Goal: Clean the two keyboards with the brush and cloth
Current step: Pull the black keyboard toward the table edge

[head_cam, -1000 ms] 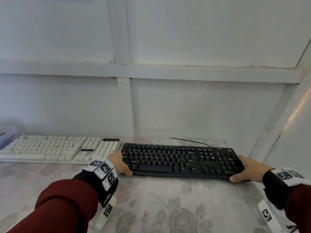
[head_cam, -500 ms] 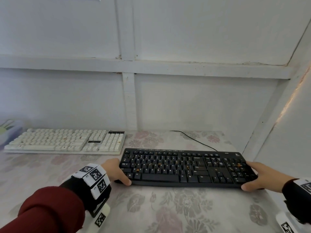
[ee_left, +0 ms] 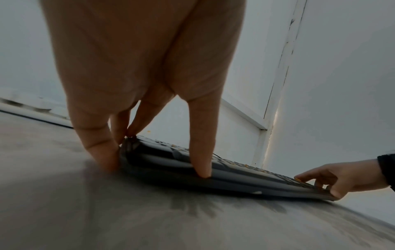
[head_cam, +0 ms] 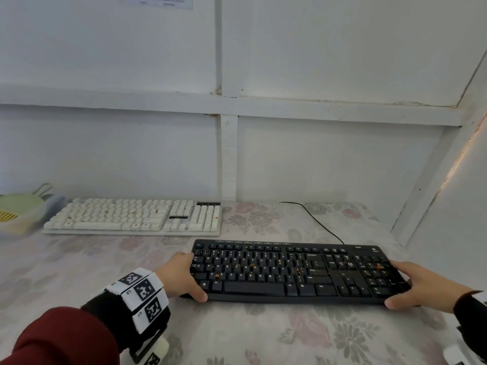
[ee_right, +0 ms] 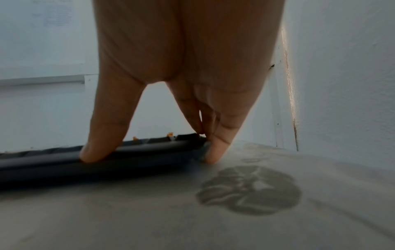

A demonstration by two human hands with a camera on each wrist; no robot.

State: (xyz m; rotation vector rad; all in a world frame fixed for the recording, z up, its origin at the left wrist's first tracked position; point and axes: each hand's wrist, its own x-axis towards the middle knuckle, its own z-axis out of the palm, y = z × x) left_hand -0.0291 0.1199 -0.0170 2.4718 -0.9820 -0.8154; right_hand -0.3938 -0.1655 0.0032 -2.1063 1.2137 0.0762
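A black keyboard [head_cam: 290,272] with orange crumbs between its keys lies on the flowered tablecloth [head_cam: 263,335], in front of me and to the right. My left hand [head_cam: 181,277] grips its left end, thumb [ee_left: 200,162] on the front edge and fingers against the side. My right hand [head_cam: 419,285] grips the right end the same way, thumb [ee_right: 100,145] on the front rim of the black keyboard [ee_right: 149,150]. A white keyboard [head_cam: 131,217] with brown specks lies further back on the left. No brush or cloth is clearly visible.
The black keyboard's cable [head_cam: 316,222] runs back toward the white wall [head_cam: 316,159]. A second wall [head_cam: 453,206] closes the right side near my right hand. A blurred green and yellow plastic thing [head_cam: 18,212] sits at the far left, beside the white keyboard.
Both hands have drawn the black keyboard toward me, away from the wall and out of line with the white keyboard. The grip on both ends is unchanged.
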